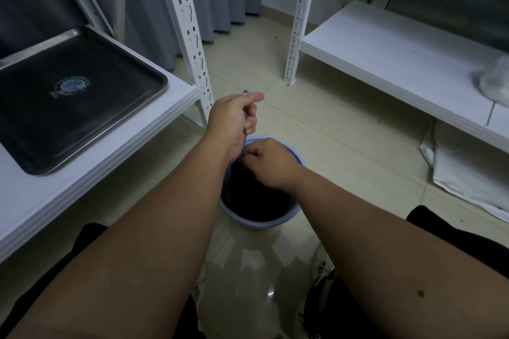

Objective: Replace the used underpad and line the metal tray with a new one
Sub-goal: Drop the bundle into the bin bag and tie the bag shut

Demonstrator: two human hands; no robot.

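Both forearms are bare from the elbows down, with no sleeve, watch, bracelet or glove showing on either one. The left hand (234,121) and the right hand (271,164) wear no rings that can be made out, and the right forearm carries a small dark mole on its upper side, toward the elbow. Dark, near-black clothing (451,231) covers the legs at the lower corners of the view; whether it is shorts or trousers cannot be told.
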